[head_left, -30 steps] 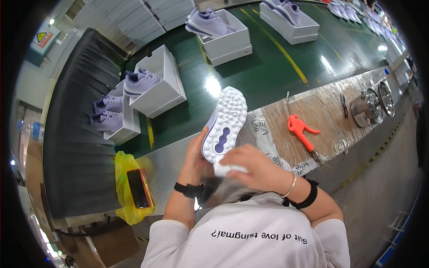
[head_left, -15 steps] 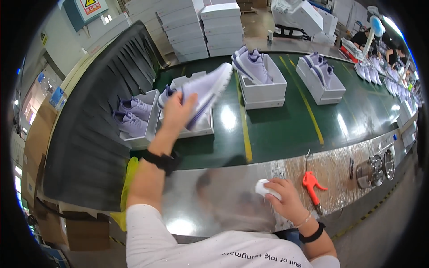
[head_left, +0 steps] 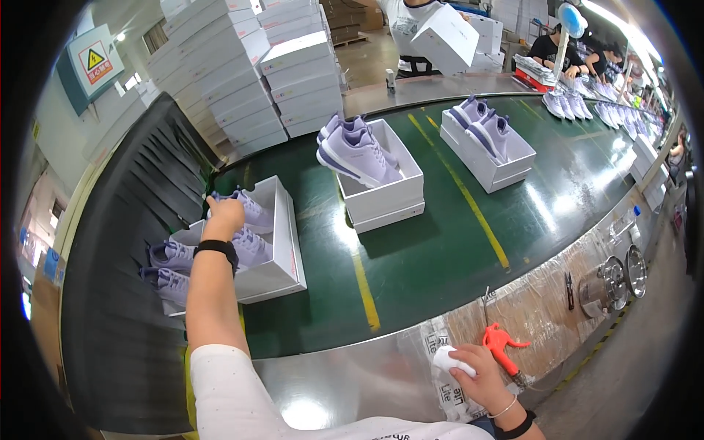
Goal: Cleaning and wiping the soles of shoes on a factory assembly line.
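At the left, my left hand (head_left: 226,217) is closed at the heel end of a lilac sneaker (head_left: 251,249) in an open white shoebox (head_left: 287,253). Its fingertips are partly hidden. Another lilac sneaker (head_left: 254,213) lies in the same box, on the far side. Near the front edge of the bench, my right hand (head_left: 480,374) is closed around a small, smooth white wad (head_left: 453,362), whose material I cannot make out. A red-orange air blow gun (head_left: 501,347) lies just beyond that hand.
On the green conveyor (head_left: 308,323) stand more open boxes, a middle shoebox (head_left: 389,209) and a right shoebox (head_left: 506,174), each with sneakers. A black curtain (head_left: 132,257) borders the left. Stacked boxes (head_left: 235,95) rise behind. A metal canister (head_left: 598,290) stands at right; a person holds a box (head_left: 446,38) beyond.
My left hand has brought the sneaker from mid-air down into the box at left. My right hand keeps the white wad. The view has turned, and a person with a box shows more fully.
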Demonstrator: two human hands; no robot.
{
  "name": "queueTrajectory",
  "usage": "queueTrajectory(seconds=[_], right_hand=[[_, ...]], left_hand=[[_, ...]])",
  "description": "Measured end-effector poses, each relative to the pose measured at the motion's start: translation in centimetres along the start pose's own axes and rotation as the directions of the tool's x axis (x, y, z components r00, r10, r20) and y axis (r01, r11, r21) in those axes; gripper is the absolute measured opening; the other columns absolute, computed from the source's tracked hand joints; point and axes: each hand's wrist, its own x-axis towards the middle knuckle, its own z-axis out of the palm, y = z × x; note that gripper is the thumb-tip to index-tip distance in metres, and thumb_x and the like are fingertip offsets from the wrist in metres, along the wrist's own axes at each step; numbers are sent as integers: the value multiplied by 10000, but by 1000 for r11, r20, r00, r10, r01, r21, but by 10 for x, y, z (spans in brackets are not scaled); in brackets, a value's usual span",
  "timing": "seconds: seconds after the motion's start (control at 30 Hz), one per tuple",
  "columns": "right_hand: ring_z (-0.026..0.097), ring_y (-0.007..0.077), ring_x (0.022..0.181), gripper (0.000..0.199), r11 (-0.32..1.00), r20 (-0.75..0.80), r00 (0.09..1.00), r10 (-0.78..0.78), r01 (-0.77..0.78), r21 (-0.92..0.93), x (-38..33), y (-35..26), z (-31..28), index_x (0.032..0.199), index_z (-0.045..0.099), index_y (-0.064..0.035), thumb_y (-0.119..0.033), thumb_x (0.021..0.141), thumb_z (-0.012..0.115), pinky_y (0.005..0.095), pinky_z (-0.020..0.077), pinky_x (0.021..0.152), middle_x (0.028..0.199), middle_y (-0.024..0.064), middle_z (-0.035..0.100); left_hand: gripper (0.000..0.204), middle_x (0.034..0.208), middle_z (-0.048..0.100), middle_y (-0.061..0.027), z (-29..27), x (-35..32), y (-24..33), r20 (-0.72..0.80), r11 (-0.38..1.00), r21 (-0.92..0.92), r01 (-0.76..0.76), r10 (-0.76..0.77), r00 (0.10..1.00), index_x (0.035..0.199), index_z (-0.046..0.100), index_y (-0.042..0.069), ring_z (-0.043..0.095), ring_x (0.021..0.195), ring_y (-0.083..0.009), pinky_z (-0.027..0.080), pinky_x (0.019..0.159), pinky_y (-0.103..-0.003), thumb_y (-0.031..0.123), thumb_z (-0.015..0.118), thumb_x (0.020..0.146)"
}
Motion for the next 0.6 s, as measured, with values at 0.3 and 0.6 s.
queueTrajectory(seconds=[0.3, 0.6], right_hand=[[530, 273, 967, 304, 988, -31, 997, 64, -59, 144, 26, 11, 7, 1027, 621, -64, -83, 731, 687, 346, 415, 844, 1075, 131, 575], [546, 284, 980, 302, 969, -77, 986, 145, -126, 215, -3, 23, -2, 1036, 619, -49, -85, 742, 682, 345, 421, 857, 1079, 142, 576]], left_hand=[[700, 1101, 551, -139, -109, 46, 149, -778, 799, 93, -595, 431, 457, 1346, 328, 76, 458, 1125, -296, 283, 1021, -388, 173, 660, 737], [640, 878, 647, -129, -117, 24, 171, -599, 898, -18, -439, 342, 724, 1262, 429, 121, 599, 903, -282, 387, 892, -357, 244, 707, 699]])
